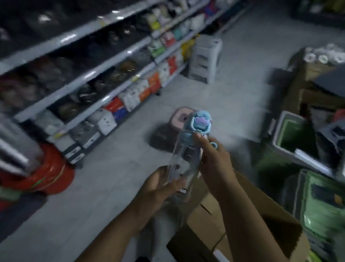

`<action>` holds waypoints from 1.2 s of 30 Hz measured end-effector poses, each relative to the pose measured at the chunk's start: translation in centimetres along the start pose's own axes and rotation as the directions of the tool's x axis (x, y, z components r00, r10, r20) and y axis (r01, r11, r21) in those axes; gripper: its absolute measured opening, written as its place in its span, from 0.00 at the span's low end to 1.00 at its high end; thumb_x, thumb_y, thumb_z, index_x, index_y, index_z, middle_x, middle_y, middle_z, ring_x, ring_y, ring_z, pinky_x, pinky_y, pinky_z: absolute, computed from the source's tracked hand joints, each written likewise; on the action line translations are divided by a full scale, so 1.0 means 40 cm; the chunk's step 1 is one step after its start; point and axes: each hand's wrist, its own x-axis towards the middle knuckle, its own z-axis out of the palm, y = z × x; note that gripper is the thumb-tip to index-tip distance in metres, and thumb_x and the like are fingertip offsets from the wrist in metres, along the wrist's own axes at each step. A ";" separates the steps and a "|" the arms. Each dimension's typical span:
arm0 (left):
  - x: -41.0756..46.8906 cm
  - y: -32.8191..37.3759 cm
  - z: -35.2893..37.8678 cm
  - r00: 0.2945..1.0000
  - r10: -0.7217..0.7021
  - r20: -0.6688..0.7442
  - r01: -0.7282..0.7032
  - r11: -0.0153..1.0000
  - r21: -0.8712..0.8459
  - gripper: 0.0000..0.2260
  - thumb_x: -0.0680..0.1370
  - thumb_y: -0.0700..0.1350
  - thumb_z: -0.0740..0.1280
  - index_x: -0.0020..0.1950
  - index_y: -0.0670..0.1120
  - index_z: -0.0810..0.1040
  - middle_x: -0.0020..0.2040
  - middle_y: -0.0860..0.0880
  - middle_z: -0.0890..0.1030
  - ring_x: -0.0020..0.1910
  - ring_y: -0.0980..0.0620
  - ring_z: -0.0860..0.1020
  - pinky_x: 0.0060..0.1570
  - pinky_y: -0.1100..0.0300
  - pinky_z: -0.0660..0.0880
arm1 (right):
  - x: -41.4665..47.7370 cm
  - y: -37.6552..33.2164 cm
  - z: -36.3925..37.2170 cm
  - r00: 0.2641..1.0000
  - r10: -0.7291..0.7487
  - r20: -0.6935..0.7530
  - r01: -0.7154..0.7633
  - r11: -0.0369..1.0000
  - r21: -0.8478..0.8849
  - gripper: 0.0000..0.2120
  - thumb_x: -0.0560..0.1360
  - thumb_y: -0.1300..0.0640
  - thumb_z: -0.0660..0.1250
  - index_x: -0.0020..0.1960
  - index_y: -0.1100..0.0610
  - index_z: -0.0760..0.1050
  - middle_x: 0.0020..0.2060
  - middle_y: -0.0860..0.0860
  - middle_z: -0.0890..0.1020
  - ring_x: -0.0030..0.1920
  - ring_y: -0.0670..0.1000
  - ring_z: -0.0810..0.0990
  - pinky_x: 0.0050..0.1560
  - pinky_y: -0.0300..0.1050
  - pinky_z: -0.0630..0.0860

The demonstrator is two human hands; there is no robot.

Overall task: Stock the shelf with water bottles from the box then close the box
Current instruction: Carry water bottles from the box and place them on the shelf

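Clear water bottle (182, 162), blue lid; both hands gripping: left (158, 188) base, right (216, 161) neck.

Motion blur smears the shelves (75, 46) — packages there read only as dark and pale shapes, no labels legible. The clear water bottle (183, 152) has a body hard to trace against the floor; its print (a few white letters) is unreadable. The cardboard box (232, 224) hides its contents behind the forearms, and the bottom edge cuts it off.
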 end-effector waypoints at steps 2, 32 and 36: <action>-0.085 0.019 -0.073 0.990 0.075 -0.122 -0.081 0.996 -0.047 0.31 0.68 0.57 0.78 0.68 0.48 0.77 0.61 0.45 0.84 0.59 0.42 0.84 0.63 0.39 0.78 | -0.005 -0.005 0.119 0.990 0.001 0.144 0.004 0.999 -0.037 0.16 0.76 0.50 0.72 0.60 0.57 0.81 0.54 0.57 0.86 0.58 0.61 0.84 0.59 0.58 0.81; -0.958 0.470 -1.586 0.351 0.591 -0.726 -0.324 0.804 0.498 0.21 0.70 0.48 0.82 0.60 0.52 0.81 0.54 0.56 0.86 0.53 0.58 0.84 0.51 0.62 0.79 | -0.374 0.193 1.985 0.488 -0.152 0.860 0.525 0.838 -0.150 0.15 0.70 0.59 0.79 0.54 0.50 0.82 0.45 0.45 0.88 0.45 0.45 0.87 0.46 0.41 0.83; -0.882 0.543 -1.782 0.355 0.601 -0.717 -0.298 0.799 0.522 0.24 0.68 0.53 0.83 0.61 0.52 0.82 0.55 0.57 0.86 0.55 0.57 0.84 0.59 0.54 0.80 | -0.241 0.219 2.168 0.488 -0.167 0.857 0.539 0.830 -0.145 0.17 0.67 0.57 0.81 0.54 0.49 0.82 0.45 0.45 0.88 0.45 0.46 0.87 0.51 0.47 0.84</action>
